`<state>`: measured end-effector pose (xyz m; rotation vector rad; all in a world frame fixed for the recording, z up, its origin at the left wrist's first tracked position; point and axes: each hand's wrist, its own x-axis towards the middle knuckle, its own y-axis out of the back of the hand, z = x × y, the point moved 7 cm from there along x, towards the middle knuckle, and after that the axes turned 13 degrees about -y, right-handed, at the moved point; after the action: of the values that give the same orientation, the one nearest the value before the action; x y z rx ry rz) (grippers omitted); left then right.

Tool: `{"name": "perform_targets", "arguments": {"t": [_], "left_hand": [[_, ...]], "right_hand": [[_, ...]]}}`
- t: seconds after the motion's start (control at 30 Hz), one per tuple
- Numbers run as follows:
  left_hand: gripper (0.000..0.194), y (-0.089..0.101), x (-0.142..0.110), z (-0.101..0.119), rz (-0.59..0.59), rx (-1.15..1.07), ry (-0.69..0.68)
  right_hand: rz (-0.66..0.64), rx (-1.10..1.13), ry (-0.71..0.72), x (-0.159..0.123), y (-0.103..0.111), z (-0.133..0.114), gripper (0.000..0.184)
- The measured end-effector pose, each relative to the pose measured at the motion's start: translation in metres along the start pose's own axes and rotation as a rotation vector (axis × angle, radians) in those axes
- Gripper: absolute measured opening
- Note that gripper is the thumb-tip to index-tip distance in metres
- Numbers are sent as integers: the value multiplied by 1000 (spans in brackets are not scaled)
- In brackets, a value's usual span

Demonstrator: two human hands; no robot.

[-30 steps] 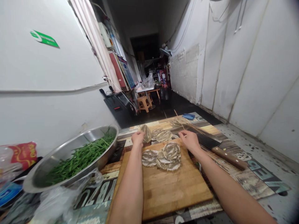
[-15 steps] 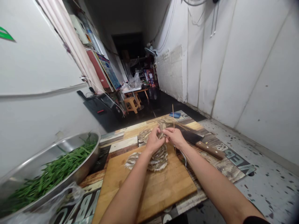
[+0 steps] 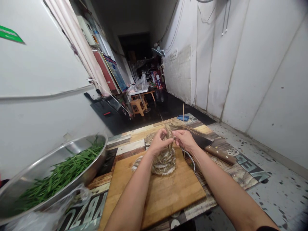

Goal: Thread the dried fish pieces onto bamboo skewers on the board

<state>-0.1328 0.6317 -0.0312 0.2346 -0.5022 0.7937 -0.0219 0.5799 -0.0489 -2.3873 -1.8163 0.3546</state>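
Observation:
My left hand [image 3: 158,142] is closed on a flat, greyish dried fish piece [image 3: 167,132], held upright above the wooden cutting board [image 3: 166,195]. My right hand [image 3: 184,139] pinches a thin bamboo skewer [image 3: 183,115] that points up beside that piece. Below both hands a stack of similar dried fish pieces [image 3: 165,162] lies on the board. Further pieces [image 3: 150,138] and loose skewers [image 3: 192,129] lie on the mat beyond the board.
A cleaver with a wooden handle [image 3: 220,155] lies right of the board. A large steel bowl [image 3: 72,150] of green stalks [image 3: 55,178] sits at the left beside a plastic bag [image 3: 45,215]. A patterned mat [image 3: 243,166] covers the floor. White walls flank a dark corridor.
My left hand picked a fish piece off the mat and my right hand took up a skewer; both came together above the board. The view shifted left.

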Motion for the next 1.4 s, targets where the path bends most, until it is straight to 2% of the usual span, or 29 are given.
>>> {"name": "perform_targets", "arguments": {"t": [0.1, 0.2, 0.3, 0.4, 0.53, 0.63, 0.7, 0.73, 0.8, 0.87, 0.93, 1.0, 1.1, 1.17, 1.27, 1.4], "left_hand": [[42, 2, -1, -2, 13, -23, 4], [44, 5, -1, -4, 6, 99, 13], [44, 6, 0, -5, 19, 148, 30], [40, 10, -1, -5, 80, 12, 59], [43, 24, -5, -5, 192, -281, 151], [44, 40, -3, -1, 273, -382, 128], [43, 55, -1, 1, 393, -394, 77], [43, 64, -1, 1, 467, -392, 53], [43, 78, -3, 2, 604, -382, 22], [44, 84, -4, 2, 649, -360, 12], [45, 80, -3, 3, 588, -298, -2], [48, 65, 1, 4, 452, -185, -34], [51, 33, 5, 3, 232, -21, -60], [52, 18, 5, 1, 144, 30, -58], [53, 10, 3, 0, 105, 17, -38], [51, 13, 1, 0, 89, -68, -1]], "right_hand": [[35, -102, 78, -3, -1, -7, 30], [97, -214, 156, -6, -2, -11, 18], [169, -232, 151, -5, 0, -7, 10], [266, -179, 143, 0, 12, -5, 10], [414, -114, 156, 5, 41, -11, 16], [500, -116, 193, 1, 52, -17, 16], [494, -242, 304, -6, 41, -24, 14], [441, -355, 374, -10, 29, -27, 14], [254, -597, 470, -15, -3, -25, 16], [134, -692, 452, -17, -21, -16, 23], [156, -604, 378, -16, -21, -13, 30], [196, -402, 275, -13, -12, -12, 30], [124, -107, 102, -8, -8, -7, 31], [83, -10, 35, -7, -7, -5, 33], [36, 5, 6, -6, -8, -4, 34], [-14, -27, 37, -7, -10, -6, 33]]}}
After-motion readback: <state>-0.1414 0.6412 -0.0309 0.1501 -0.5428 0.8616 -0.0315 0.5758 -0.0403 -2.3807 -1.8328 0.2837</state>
